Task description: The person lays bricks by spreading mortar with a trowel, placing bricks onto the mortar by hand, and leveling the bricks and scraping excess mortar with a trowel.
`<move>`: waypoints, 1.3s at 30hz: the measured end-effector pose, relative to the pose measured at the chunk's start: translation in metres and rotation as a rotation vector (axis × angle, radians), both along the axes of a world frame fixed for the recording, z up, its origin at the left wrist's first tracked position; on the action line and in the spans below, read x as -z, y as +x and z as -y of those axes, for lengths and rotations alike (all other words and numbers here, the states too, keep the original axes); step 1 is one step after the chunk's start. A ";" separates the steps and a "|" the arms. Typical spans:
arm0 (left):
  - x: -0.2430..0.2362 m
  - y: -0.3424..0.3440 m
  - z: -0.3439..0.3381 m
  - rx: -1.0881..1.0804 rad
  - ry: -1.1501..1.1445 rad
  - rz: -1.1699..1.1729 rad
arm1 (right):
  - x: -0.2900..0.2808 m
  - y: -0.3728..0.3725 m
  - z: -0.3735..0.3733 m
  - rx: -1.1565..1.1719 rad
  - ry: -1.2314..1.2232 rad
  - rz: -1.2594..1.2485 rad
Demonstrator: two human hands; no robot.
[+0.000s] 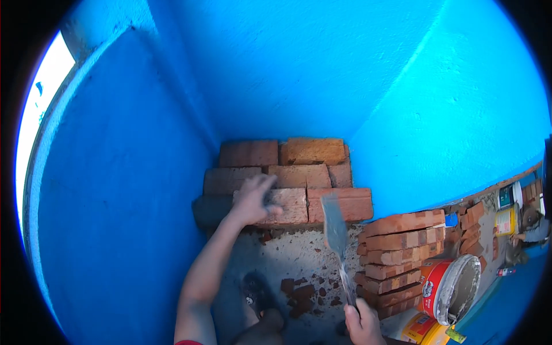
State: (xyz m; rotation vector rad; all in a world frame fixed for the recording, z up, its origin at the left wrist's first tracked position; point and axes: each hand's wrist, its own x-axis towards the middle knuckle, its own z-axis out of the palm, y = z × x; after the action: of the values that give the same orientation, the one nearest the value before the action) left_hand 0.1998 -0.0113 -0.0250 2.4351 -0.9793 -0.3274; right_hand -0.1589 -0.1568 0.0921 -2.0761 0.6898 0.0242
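Note:
Bricks are laid in stepped rows [313,150] in the corner between blue walls. My left hand [255,201] is over the front row, fingers spread and bent, beside and partly covering a pale, dusty brick [293,206]. Whether its fingertips touch that brick cannot be made out. My right hand [362,325] is closed around the handle of a trowel [333,224]. Its flat grey blade points up and away, with the tip in front of the reddish brick [351,204] at the right end of the front row.
Broken brick pieces [302,299] lie on the dusty floor near my foot [259,293]. On the right stands a brick stack [397,241], with a red bucket [430,284] of grey mortar and a yellow bucket [422,332] next to it. Another person [535,227] is at the far right.

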 end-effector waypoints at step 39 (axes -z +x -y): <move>0.038 -0.016 -0.065 -0.523 -0.229 -0.119 | 0.117 0.116 -0.028 0.019 -0.067 -0.133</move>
State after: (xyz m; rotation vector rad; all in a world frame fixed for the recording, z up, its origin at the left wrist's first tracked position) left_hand 0.1842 0.0534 -0.0634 2.3212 -0.2874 -0.1619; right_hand -0.0426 -0.1291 -0.0248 -2.1467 0.8003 0.1314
